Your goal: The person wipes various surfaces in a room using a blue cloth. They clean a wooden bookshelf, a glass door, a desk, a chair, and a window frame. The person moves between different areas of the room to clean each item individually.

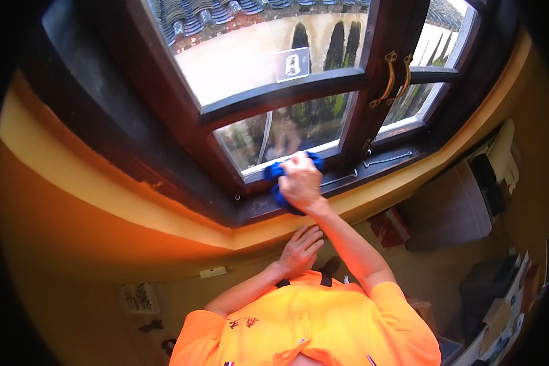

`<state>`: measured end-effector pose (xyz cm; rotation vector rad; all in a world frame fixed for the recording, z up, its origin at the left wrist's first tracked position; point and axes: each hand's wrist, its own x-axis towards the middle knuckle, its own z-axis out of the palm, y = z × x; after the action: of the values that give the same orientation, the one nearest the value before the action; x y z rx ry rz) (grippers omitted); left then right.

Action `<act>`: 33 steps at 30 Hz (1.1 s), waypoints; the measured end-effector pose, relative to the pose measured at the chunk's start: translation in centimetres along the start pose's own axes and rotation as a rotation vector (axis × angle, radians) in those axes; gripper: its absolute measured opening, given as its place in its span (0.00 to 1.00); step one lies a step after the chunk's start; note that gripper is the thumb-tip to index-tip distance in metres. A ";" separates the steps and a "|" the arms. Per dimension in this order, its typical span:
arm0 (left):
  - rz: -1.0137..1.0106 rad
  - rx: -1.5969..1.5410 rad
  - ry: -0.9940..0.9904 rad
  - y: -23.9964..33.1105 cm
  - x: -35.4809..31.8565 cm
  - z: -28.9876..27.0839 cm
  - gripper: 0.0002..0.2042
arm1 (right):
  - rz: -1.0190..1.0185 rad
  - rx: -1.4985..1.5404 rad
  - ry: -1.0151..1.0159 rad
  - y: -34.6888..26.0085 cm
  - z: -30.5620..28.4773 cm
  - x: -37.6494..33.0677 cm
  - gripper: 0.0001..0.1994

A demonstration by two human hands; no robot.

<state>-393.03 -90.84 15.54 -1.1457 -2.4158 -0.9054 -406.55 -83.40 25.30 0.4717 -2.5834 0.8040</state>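
Pressing down with fingers curled, the right hand (pixel 300 182) is holding a blue cloth (pixel 277 173) against the bottom rail of a dark wooden window frame (pixel 183 131), right where the lower pane (pixel 287 131) is meeting the wood. The cloth is bunching under the palm, with folds sticking out to the left of the hand and a little below the wrist. The left hand (pixel 299 250) is resting flat and empty, fingers spread, against the yellow wall (pixel 104 244) just under the sill (pixel 268 204), holding nothing.

The person is wearing an orange shirt (pixel 311 323) with short sleeves, and both forearms are reaching up from the lower edge of the view. Two curved brass handles (pixel 395 78) are sitting on the upright bar of the frame, up and to the right of the cloth. A thin metal stay (pixel 387 160) is lying along the sill to the right of the hand. Through the glass, a pale wall with dark arched shapes is showing, topped by grey roof tiles (pixel 195 15); a small white sign (pixel 291 63) seems to be hanging outside the upper pane, though the glass is blurring it. Below right, a grey box-like unit (pixel 448 210) and some cluttered items are standing near the wall. A small white switch plate (pixel 213 272) is sitting on the wall at lower left.
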 end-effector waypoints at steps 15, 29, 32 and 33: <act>-0.019 -0.071 0.022 -0.5 -6.1 -4.9 0.14 | -0.558 0.768 0.403 -14.9 -12.2 3.7 0.15; -0.107 -0.219 -0.045 -1.2 -8.8 -2.6 0.09 | 0.197 1.067 -0.260 -7.1 4.2 -7.9 0.18; -0.008 -0.166 -0.043 -1.4 -8.1 -2.6 0.10 | -0.120 0.960 0.134 -10.1 -2.6 -2.8 0.17; -0.039 -0.153 -0.035 -1.6 -8.9 -2.5 0.11 | -0.273 0.926 0.260 -12.1 -4.9 -0.9 0.17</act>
<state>-388.65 -98.41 12.15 -1.1799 -2.4394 -1.1085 -399.40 -89.70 34.22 0.8710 -1.7299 1.7880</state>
